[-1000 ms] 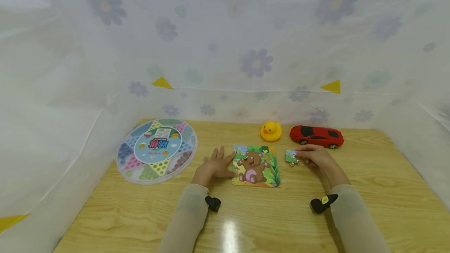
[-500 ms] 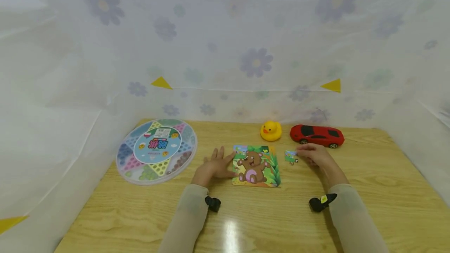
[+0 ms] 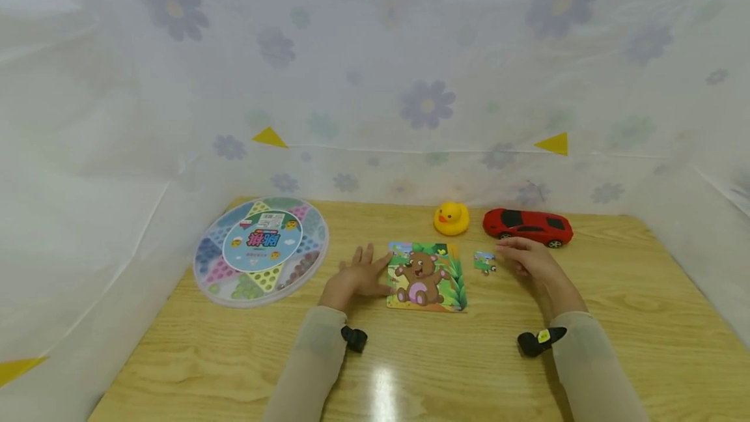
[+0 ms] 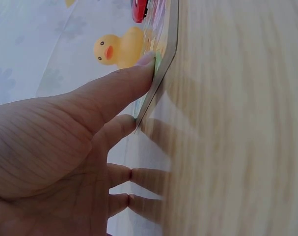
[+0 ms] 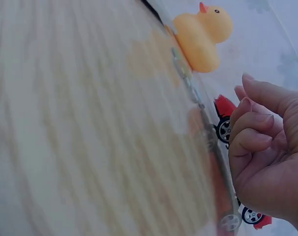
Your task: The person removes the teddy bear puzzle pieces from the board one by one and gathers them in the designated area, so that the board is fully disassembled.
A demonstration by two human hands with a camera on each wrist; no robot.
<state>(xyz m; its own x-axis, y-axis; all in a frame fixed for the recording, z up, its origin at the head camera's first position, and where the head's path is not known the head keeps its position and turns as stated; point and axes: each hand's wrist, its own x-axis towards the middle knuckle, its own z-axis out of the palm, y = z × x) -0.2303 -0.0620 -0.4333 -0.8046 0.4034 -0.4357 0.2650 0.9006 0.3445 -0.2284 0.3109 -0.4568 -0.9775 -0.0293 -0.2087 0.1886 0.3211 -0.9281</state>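
Observation:
My left hand lies with spread fingers at the left edge of a square bear jigsaw puzzle. In the left wrist view its thumb presses on the puzzle's edge, while the other fingertips touch the table. A loose puzzle piece with a green and blue print lies flat to the right of the puzzle. Just right of that piece, my right hand hovers over the table with loosely curled fingers. The right wrist view shows nothing in those fingers.
A yellow rubber duck and a red toy car stand behind the puzzle, the car close beyond my right hand. To the left lies a round Chinese checkers set. White flowered sheeting encloses the wooden table.
My right hand has let go of the puzzle piece and drawn slightly away from it to the right. The left hand stays at the puzzle's edge.

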